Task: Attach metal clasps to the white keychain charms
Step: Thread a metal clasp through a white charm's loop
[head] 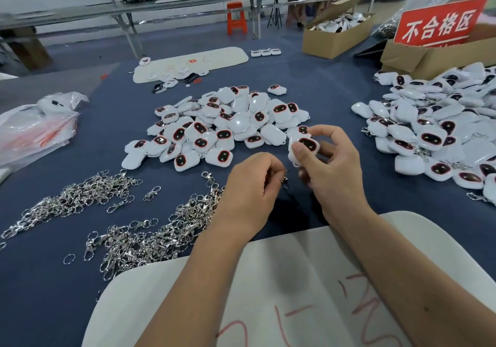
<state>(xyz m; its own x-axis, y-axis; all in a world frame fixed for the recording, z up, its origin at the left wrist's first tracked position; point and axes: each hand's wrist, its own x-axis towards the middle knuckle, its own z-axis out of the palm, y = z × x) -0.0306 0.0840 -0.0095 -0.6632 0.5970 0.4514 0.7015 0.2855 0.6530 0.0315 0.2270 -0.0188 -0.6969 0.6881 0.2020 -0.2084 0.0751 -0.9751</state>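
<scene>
My right hand [331, 164] grips a white keychain charm [304, 146] with a dark, red-rimmed face, held above the blue table. My left hand [251, 191] pinches a small metal clasp [284, 179] just below the charm, its fingers curled round it. A pile of loose white charms [222, 126] lies ahead of my hands. Heaps of silver metal clasps [161, 228] spread over the table to my left. At the right lies a second heap of charms [434, 129], several with clasps on them.
A white foam board [268, 293] with red writing lies under my forearms. A plastic bag [35, 129] sits at the left. Cardboard boxes [335, 35] and a red sign [440, 23] stand at the back right. Another white board [193, 62] lies beyond the pile.
</scene>
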